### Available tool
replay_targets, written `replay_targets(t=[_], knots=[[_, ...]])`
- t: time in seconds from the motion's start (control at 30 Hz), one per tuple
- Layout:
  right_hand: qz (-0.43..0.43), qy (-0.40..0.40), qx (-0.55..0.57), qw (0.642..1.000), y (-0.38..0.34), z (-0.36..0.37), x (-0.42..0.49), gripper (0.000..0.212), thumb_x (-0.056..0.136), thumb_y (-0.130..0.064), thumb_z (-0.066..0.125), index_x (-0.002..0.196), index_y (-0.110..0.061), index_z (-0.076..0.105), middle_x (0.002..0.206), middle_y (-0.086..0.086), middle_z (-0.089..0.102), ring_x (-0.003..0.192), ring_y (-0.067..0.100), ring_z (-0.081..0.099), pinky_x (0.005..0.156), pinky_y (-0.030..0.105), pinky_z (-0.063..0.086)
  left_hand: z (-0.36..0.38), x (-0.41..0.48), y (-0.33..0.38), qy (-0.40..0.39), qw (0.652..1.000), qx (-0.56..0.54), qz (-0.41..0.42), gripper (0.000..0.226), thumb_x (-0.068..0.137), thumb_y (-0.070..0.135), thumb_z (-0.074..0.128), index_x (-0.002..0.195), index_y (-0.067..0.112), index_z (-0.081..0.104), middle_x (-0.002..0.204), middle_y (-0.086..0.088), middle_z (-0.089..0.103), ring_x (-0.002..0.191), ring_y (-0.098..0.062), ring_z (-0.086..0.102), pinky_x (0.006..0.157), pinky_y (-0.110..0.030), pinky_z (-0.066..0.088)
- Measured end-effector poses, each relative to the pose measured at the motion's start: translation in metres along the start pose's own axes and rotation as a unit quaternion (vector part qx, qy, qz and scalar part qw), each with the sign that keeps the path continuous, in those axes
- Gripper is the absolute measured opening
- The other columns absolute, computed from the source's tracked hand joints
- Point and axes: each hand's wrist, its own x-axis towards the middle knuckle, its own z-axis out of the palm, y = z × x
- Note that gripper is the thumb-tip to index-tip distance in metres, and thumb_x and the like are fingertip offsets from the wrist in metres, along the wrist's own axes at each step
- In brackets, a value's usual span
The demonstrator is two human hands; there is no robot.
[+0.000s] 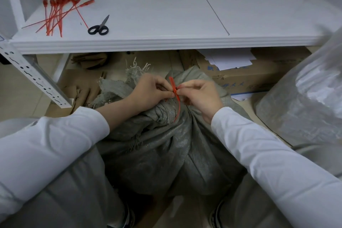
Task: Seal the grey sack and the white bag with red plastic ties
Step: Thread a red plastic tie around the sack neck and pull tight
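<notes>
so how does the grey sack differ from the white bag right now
The grey sack is dull woven cloth, the white bag glossy plastic. The sack stands between the knees, the bag off to the right. The left hand and right hand pinch a red tie at the sack's neck; the bag shows none. Both sit on the floor.

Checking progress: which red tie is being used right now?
The red tie pinched by the left hand and right hand at the gathered neck of the grey sack; the spare ties lie piled on the white shelf.
</notes>
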Motion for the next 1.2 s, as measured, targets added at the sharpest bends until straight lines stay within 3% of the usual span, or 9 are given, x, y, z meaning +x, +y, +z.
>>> replay_targets(t=[0.1, 0.2, 0.37, 0.47, 0.57, 0.67, 0.87, 1.0, 1.2], knots=[[-0.016, 0.002, -0.049, 0.999, -0.004, -0.004, 0.000, 0.010, 0.079, -0.016, 0.074, 0.070, -0.011, 0.076, 0.072, 0.009, 0.073, 0.065, 0.016, 0.066, 0.063, 0.029, 0.053, 0.002, 0.001, -0.002, -0.002, 1.000, 0.019, 0.015, 0.013, 0.072, 0.000, 0.080, 0.081, -0.006, 0.073, 0.077, -0.016, 0.072, 0.061, -0.008, 0.063, 0.067, -0.026, 0.055], [-0.044, 0.035, -0.095, 0.994, -0.002, -0.008, 0.003, 0.015, 0.077, -0.020, 0.079, 0.065, -0.011, 0.076, 0.066, 0.001, 0.072, 0.065, 0.009, 0.065, 0.066, 0.029, 0.051, 0.002, 0.002, -0.003, -0.016, 0.999, 0.032, 0.031, 0.011, 0.073, 0.001, 0.080, 0.081, -0.004, 0.074, 0.077, -0.013, 0.073, 0.057, -0.001, 0.061, 0.065, -0.020, 0.055], [-0.001, 0.001, -0.205, 0.979, -0.005, -0.011, 0.008, 0.022, 0.079, -0.021, 0.077, 0.074, 0.000, 0.075, 0.070, 0.002, 0.070, 0.066, 0.011, 0.062, 0.076, 0.035, 0.053, 0.006, -0.001, -0.006, -0.038, 0.997, 0.056, 0.038, 0.008, 0.074, 0.005, 0.080, 0.079, 0.004, 0.074, 0.075, -0.005, 0.071, 0.062, -0.005, 0.063, 0.066, -0.019, 0.052], [0.041, -0.010, -0.182, 0.982, -0.004, -0.012, 0.010, 0.023, 0.080, -0.017, 0.076, 0.078, 0.006, 0.072, 0.068, 0.008, 0.066, 0.064, 0.014, 0.058, 0.073, 0.035, 0.050, 0.008, -0.001, -0.004, -0.051, 0.997, 0.039, 0.030, 0.006, 0.077, 0.006, 0.076, 0.080, 0.009, 0.072, 0.074, -0.001, 0.069, 0.066, -0.009, 0.063, 0.067, -0.026, 0.052], [0.064, -0.012, -0.152, 0.986, -0.002, -0.013, 0.011, 0.029, 0.081, -0.017, 0.074, 0.087, 0.011, 0.070, 0.072, 0.013, 0.064, 0.066, 0.019, 0.057, 0.070, 0.035, 0.048, 0.007, -0.003, -0.003, -0.048, 0.999, -0.004, 0.022, 0.029, 0.077, 0.013, 0.077, 0.101, 0.016, 0.062, 0.086, -0.003, 0.069, 0.069, -0.024, 0.067, 0.069, -0.038, 0.056], [0.073, -0.017, -0.150, 0.986, -0.001, -0.014, 0.011, 0.023, 0.082, -0.017, 0.073, 0.085, 0.006, 0.071, 0.076, 0.013, 0.066, 0.068, 0.019, 0.059, 0.072, 0.036, 0.050, 0.005, -0.005, -0.003, -0.034, 0.996, 0.045, 0.070, 0.047, 0.077, 0.019, 0.079, 0.112, 0.026, 0.049, 0.098, 0.002, 0.064, 0.067, -0.018, 0.067, 0.066, -0.029, 0.056], [0.066, -0.006, -0.170, 0.983, 0.003, -0.014, 0.011, 0.021, 0.080, -0.019, 0.076, 0.077, 0.001, 0.072, 0.077, 0.013, 0.069, 0.073, 0.020, 0.062, 0.083, 0.044, 0.054, 0.009, -0.005, -0.004, -0.047, 0.990, 0.099, 0.089, 0.025, 0.078, 0.020, 0.077, 0.102, 0.021, 0.069, 0.093, 0.003, 0.071, 0.069, -0.010, 0.066, 0.073, -0.031, 0.057], [0.061, 0.004, -0.167, 0.984, 0.005, -0.011, 0.009, 0.021, 0.080, -0.017, 0.075, 0.081, 0.004, 0.073, 0.087, 0.020, 0.072, 0.078, 0.024, 0.066, 0.087, 0.048, 0.054, 0.009, -0.006, -0.004, -0.054, 0.989, 0.118, 0.076, 0.030, 0.075, 0.028, 0.081, 0.104, 0.024, 0.072, 0.087, 0.007, 0.073, 0.071, -0.007, 0.068, 0.077, -0.030, 0.057], [0.056, 0.022, -0.164, 0.985, 0.009, -0.007, 0.010, 0.018, 0.081, -0.018, 0.074, 0.072, -0.003, 0.073, 0.083, 0.016, 0.074, 0.087, 0.029, 0.070, 0.089, 0.048, 0.055, 0.007, -0.007, 0.002, -0.058, 0.989, 0.128, 0.047, 0.036, 0.069, 0.034, 0.083, 0.103, 0.028, 0.074, 0.080, 0.011, 0.074, 0.075, -0.001, 0.068, 0.082, -0.035, 0.057]])
